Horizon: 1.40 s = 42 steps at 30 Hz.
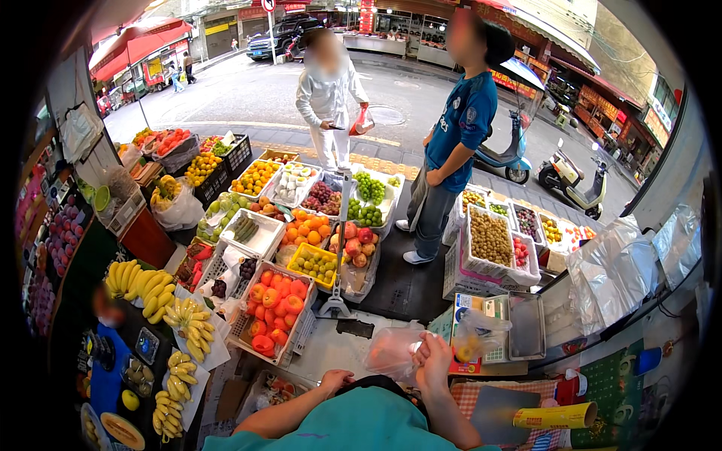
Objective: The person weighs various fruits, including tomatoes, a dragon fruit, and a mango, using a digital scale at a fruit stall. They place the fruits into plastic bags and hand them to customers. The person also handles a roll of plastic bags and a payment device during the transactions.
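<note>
My right hand (pixel 433 358) is closed around the gathered neck of a clear plastic bag (pixel 389 354), which hangs in front of my body. A pinkish tint shows through the bag, but its contents cannot be made out. Close to my waist is my left hand (pixel 337 380), its fingers partly hidden against dark cloth. To the right of my right hand, a second clear bag (pixel 478 332) with yellow fruit in it rests by a digital scale (pixel 496 321) and its metal tray (pixel 526 327).
A crate of wrapped red-orange fruit (pixel 276 310) stands ahead left, bananas (pixel 189 327) beyond my left arm. A metal post (pixel 339 248) rises in front. Past the fruit stand two people, one in white (pixel 327 96), one in blue (pixel 462 124). Plastic bags (pixel 612 276) hang at right.
</note>
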Motion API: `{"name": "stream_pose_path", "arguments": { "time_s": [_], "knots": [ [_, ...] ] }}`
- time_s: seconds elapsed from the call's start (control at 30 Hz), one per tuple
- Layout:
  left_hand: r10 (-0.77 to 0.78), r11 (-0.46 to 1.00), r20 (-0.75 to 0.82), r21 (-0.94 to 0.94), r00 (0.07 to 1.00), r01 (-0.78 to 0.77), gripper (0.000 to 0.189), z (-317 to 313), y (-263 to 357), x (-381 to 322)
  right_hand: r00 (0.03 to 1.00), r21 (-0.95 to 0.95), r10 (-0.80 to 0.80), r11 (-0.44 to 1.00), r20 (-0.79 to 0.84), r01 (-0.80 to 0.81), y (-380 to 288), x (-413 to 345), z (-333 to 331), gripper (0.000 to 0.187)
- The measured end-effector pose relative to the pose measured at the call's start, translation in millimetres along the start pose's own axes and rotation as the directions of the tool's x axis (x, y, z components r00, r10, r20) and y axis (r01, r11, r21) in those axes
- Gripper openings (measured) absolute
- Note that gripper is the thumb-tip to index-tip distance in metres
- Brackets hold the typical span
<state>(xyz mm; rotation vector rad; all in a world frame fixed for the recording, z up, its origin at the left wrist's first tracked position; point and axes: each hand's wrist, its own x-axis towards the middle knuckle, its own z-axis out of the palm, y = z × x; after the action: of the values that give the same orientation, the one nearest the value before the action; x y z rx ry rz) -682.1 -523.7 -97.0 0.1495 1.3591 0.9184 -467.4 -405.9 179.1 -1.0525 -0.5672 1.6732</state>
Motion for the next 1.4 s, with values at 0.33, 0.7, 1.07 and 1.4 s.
{"name": "stream_pose_path", "arguments": {
  "time_s": [0.33, 0.7, 1.07, 1.4],
  "knots": [
    [0.007, 0.999, -0.007, 0.032, 1.000, -0.007, 0.024, -0.9, 1.2, -1.1, 0.998, 0.044, -0.015, 0.999, 0.057, 0.013, -4.9, 4.0, 9.2, 0.019],
    [0.037, 0.997, -0.006, 0.061, 0.999, -0.037, 0.024, 0.9, 1.7, -4.1, 0.986, 0.013, 0.042, 0.999, 0.160, -0.045, -13.2, 3.4, 43.4, 0.017],
    [-0.062, 0.945, 0.241, -0.299, 0.969, 0.135, 0.032, -26.9, 24.5, 9.4, 0.849, -0.199, 0.212, 0.971, 0.484, -0.129, -57.5, -22.1, 99.8, 0.018],
    [0.575, 0.764, 0.508, -0.054, 0.641, -0.643, 0.032, 82.0, 221.7, -203.0, 0.603, -0.465, 0.401, 0.883, 0.689, -0.057, -118.7, -43.5, 151.1, 0.020]
  ]
}}
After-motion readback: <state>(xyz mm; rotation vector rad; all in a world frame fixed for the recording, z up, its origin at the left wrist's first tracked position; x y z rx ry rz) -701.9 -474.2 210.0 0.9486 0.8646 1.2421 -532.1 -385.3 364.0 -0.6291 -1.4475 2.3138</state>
